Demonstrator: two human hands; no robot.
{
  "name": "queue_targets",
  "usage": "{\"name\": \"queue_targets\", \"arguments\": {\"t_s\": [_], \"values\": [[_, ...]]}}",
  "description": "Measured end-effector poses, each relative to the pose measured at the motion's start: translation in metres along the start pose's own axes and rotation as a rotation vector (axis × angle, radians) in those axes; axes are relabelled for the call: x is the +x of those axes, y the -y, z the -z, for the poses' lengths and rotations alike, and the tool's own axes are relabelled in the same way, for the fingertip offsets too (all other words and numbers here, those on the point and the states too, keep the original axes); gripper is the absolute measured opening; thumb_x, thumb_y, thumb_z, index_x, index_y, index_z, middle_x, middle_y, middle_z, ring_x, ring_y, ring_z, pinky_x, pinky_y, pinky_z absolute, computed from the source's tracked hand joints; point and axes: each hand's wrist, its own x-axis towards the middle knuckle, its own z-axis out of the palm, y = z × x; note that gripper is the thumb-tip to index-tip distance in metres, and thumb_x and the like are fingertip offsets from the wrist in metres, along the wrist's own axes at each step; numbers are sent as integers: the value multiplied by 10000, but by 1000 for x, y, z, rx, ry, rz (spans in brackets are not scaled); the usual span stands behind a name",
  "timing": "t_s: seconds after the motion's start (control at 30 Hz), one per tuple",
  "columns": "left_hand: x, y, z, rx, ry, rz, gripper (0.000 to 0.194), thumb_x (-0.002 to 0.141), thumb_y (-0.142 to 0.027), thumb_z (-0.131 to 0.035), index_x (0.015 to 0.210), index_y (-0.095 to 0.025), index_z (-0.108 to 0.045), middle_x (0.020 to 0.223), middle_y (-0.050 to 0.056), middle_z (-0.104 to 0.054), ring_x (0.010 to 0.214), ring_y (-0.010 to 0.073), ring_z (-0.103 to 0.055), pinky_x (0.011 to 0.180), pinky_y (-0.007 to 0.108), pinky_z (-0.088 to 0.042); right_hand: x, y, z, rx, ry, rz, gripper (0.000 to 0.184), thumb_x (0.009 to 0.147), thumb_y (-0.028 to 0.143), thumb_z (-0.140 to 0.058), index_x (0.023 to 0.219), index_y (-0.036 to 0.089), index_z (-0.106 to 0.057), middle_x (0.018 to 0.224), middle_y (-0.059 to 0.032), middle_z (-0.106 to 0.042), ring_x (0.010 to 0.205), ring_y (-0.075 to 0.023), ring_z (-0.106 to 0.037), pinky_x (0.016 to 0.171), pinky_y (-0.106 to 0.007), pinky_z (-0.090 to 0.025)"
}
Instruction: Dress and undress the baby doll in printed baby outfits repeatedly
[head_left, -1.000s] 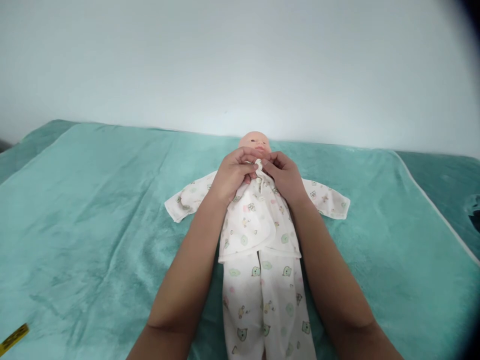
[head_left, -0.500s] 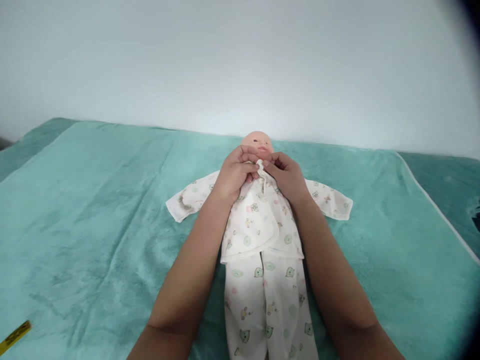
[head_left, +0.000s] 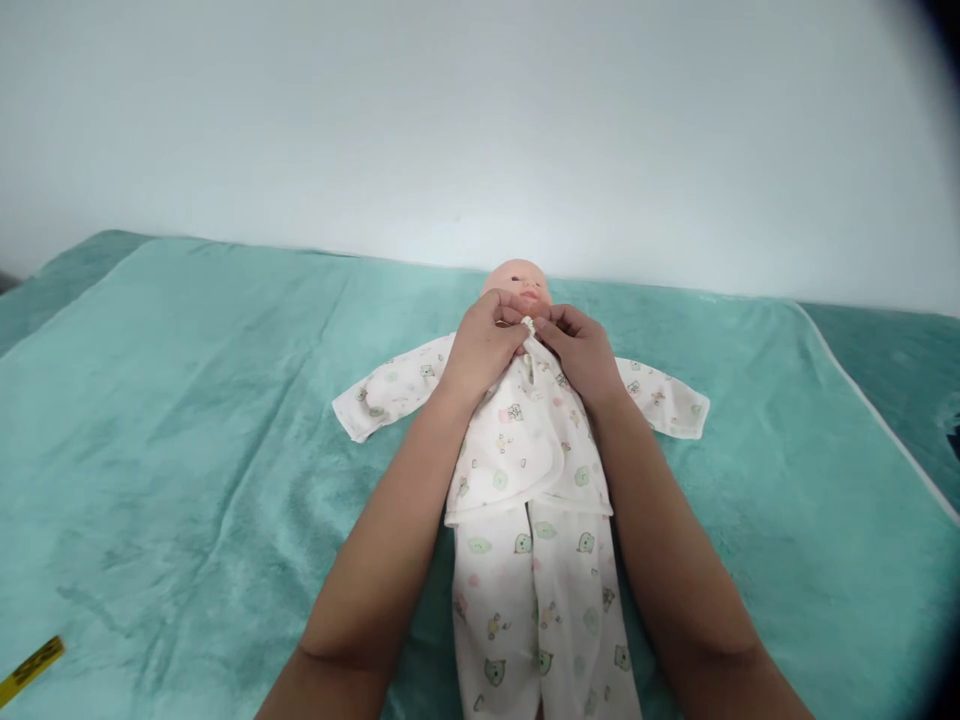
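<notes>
A baby doll point(head_left: 519, 278) lies on its back on a teal blanket point(head_left: 187, 420), head away from me. It wears a white printed top point(head_left: 525, 440) and matching trousers point(head_left: 536, 610). My left hand point(head_left: 484, 345) and my right hand point(head_left: 577, 350) meet at the neckline just below the doll's chin. Both pinch the edge of the white top between closed fingers. The sleeves spread flat to either side.
A pale wall rises behind the blanket. A yellow strip point(head_left: 30, 668) lies at the blanket's lower left. The blanket's white-trimmed edge point(head_left: 877, 420) runs down the right side, with darker teal cloth beyond it.
Both hands stay pinched at the doll's collar, shifting slightly up toward the chin. The view has drifted a little.
</notes>
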Motion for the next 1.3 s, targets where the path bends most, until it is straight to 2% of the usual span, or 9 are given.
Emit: {"name": "queue_targets", "arguments": {"t_s": [0.2, 0.33, 0.53, 0.63, 0.73, 0.87, 0.97, 1.13, 1.3], "values": [[-1, -5, 1, 171, -99, -30, 214, 750, -133, -642, 954, -197, -637, 929, 9, -647, 690, 110, -601, 652, 252, -499, -1, 2, 0, 38, -25, 9, 192, 805, 390, -706, 810, 200, -674, 698, 39, -553, 676, -120, -479, 662, -259, -408], [1, -1, 1, 78, -84, -34, 177, 766, -126, -633, 931, -189, -640, 921, 17, -651, 640, 103, -600, 623, 257, -504, -2, 4, 0, 7, -49, 23, 206, 802, 400, -698, 752, 203, -661, 729, 29, -600, 702, -129, -517, 692, -271, -440], [3, 6, 0, 32, -112, -84, 104, 837, -190, -633, 939, -194, -609, 954, 18, -647, 611, 94, -595, 592, 253, -493, -4, 6, -2, -67, -54, 91, 208, 830, 413, -645, 817, 217, -714, 850, -1, -690, 830, -171, -608, 791, -313, -482], [-5, 4, -1, 26, -181, -144, 188, 876, -277, -630, 1047, -232, -567, 1004, 10, -634, 641, 98, -603, 589, 245, -481, -8, 11, 0, -148, -18, 113, 222, 849, 414, -617, 867, 220, -723, 893, -8, -702, 850, -180, -617, 810, -329, -471], [-21, 1, 1, 82, -252, -181, 236, 869, -281, -636, 1092, -255, -562, 987, -1, -631, 671, 101, -582, 628, 245, -478, -19, 24, 6, -326, 9, 67, 264, 833, 473, -636, 899, 221, -679, 829, -9, -669, 763, -177, -580, 719, -326, -444], [-42, -2, 5, 245, -153, -130, 77, 859, -269, -608, 918, -227, -635, 831, -8, -640, 690, 126, -552, 671, 265, -463, -46, 48, 10, -575, 101, 17, 318, 778, 508, -697, 801, 228, -548, 775, -3, -614, 688, -166, -518, 641, -310, -383], [-49, -7, 9, 321, -66, -64, 73, 838, -246, -589, 828, -205, -649, 752, -8, -632, 695, 140, -559, 675, 279, -449, -59, 58, 8, -688, 133, 31, 257, 811, 434, -662, 798, 227, -508, 823, -13, -616, 713, -172, -525, 651, -310, -372], [-50, -16, 17, 375, 90, -51, 114, 827, -272, -605, 887, -212, -681, 827, 2, -630, 729, 138, -561, 664, 267, -441, -60, 55, 6, -816, 141, 130, 74, 870, 254, -539, 804, 222, -547, 840, -42, -632, 795, -204, -566, 699, -322, -362], [-48, -18, 19, 375, 181, -63, 103, 827, -289, -621, 782, -207, -663, 840, 6, -593, 695, 125, -538, 615, 259, -428, -63, 62, 7, -868, 176, 97, 65, 879, 268, -566, 922, 221, -578, 903, -62, -641, 718, -197, -561, 642, -316, -328]]}}
